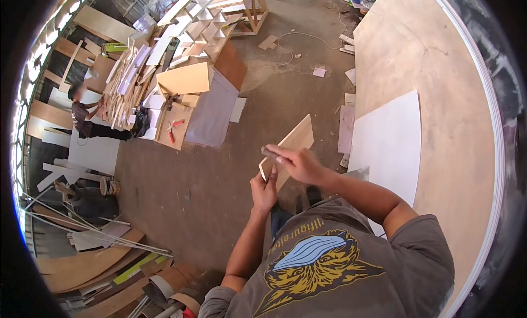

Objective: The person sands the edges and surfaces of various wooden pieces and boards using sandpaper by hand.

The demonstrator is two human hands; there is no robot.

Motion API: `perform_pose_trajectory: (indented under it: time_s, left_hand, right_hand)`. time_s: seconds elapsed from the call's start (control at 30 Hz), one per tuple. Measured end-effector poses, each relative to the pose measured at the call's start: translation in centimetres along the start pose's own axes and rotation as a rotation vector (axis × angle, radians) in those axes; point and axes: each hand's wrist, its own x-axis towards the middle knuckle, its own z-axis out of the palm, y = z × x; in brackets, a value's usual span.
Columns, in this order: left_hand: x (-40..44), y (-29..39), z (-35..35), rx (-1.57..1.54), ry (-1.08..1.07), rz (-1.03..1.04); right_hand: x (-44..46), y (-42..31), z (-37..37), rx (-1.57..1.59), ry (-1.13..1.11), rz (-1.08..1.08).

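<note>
A light wooden board [298, 136] is held up at a slant in front of my body. My left hand [264, 193] grips its lower near corner, thumb against the face. My right hand [301, 163] reaches across the board's near end, its fingers closed on a small dark brown piece [269, 153] that looks like folded sandpaper. That piece is at the board's upper near edge; whether it touches the wood is hard to tell. My right hand hides part of the board's face.
A large plywood panel [439, 54] with a white sheet [387, 148] stands to my right. Ahead left, a bench [174, 126] carries wood strips and red-handled pliers [173, 132]. Another person [85, 112] stands beside it. Offcuts [132, 263] lie lower left; a cord [313, 37] crosses the floor.
</note>
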Motion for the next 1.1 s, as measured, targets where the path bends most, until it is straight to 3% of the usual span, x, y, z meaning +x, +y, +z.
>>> perform_pose_trajectory:
  time_s: [0.13, 0.23, 0.3, 0.4, 0.53, 0.67, 0.77, 0.97, 1.1]
  left_hand:
    - [-0.2, 0.3, 0.2, 0.036, 0.024, -0.006]
    - [-0.2, -0.2, -0.2, 0.056, -0.002, 0.044]
    - [0.1, 0.8, 0.1, 0.003, 0.004, 0.113]
    - [-0.3, 0.0, -0.4, -0.032, 0.006, -0.072]
    - [-0.4, 1.0, -1.6, 0.217, -0.05, -0.002]
    - [-0.3, 1.5, -1.6, 0.16, -0.009, 0.04]
    - [-0.6, 1.1, -1.8, 0.169, 0.018, -0.05]
    - [-0.7, 0.7, -2.1, 0.087, 0.017, 0.037]
    - [-0.9, -0.2, -2.0, -0.003, 0.071, -0.014]
  right_hand:
    - [0.9, 1.3, -0.7, -0.111, 0.033, -0.019]
    - [-0.2, -1.5, -0.1, 0.046, -0.113, -0.039]
    - [-0.2, -1.5, 0.1, 0.03, -0.08, -0.009]
    - [0.6, 0.2, 0.4, -0.054, -0.023, 0.006]
    - [0.3, -0.8, 1.0, 0.052, -0.101, -0.026]
    - [0.4, -0.8, 1.7, 0.035, -0.092, 0.043]
    - [1.4, 2.1, 1.9, -0.041, -0.027, 0.032]
    - [0.7, -2.5, 2.3, 0.031, -0.096, -0.066]
    - [2.1, -1.2, 1.8, -0.144, -0.048, 0.05]
